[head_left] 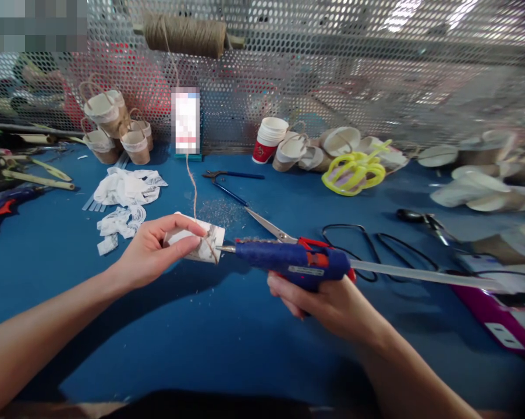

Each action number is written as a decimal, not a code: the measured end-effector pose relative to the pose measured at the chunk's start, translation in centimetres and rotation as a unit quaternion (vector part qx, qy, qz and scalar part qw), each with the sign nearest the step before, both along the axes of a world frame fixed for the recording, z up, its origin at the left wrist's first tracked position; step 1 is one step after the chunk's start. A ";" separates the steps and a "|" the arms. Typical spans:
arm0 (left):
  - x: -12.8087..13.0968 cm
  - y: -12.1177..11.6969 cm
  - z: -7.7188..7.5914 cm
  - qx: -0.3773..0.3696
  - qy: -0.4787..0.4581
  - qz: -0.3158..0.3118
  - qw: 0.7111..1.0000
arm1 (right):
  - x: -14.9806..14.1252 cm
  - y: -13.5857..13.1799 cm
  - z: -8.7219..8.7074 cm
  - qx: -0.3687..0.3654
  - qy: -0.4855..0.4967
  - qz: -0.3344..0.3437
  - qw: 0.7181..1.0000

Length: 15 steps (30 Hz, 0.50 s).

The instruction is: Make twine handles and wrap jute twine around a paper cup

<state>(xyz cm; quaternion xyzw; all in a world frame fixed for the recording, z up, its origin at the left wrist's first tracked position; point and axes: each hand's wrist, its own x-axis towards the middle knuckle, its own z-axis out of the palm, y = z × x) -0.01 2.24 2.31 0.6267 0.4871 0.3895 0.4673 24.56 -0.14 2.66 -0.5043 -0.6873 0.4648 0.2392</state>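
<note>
My left hand (151, 247) pinches a strand of twine (193, 189) against a small whitish piece with grey markings (216, 234). My fingers cover part of that piece, so I cannot tell its full shape. The twine runs down to it from a spool (184, 36) and lies over its right end. Wrapped round the handle of a blue glue gun (284, 262), my right hand (321, 299) holds it level. The metal nozzle points left and is right beside the twine on the piece. A long clear glue stick (419, 274) sticks out of the gun's back.
Scissors (271, 226) and blue-handled pliers (236, 174) lie beyond the glue gun. White lace (129, 186) lies left. Twine-handled cups (103, 110), stacked paper cups (270, 139) and a yellow woven basket (354, 174) stand near the mesh. A purple power strip (485, 320) is at right.
</note>
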 end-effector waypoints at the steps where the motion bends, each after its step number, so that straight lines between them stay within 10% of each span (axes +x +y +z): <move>1: 0.0 0.0 0.0 0.002 0.002 0.000 1.000 | 0.0 -0.1 0.0 -0.002 -0.006 0.001 1.000; 15: 0.1 -0.2 0.2 0.029 0.038 0.013 0.999 | 0.2 0.1 -0.3 0.024 0.007 -0.004 1.000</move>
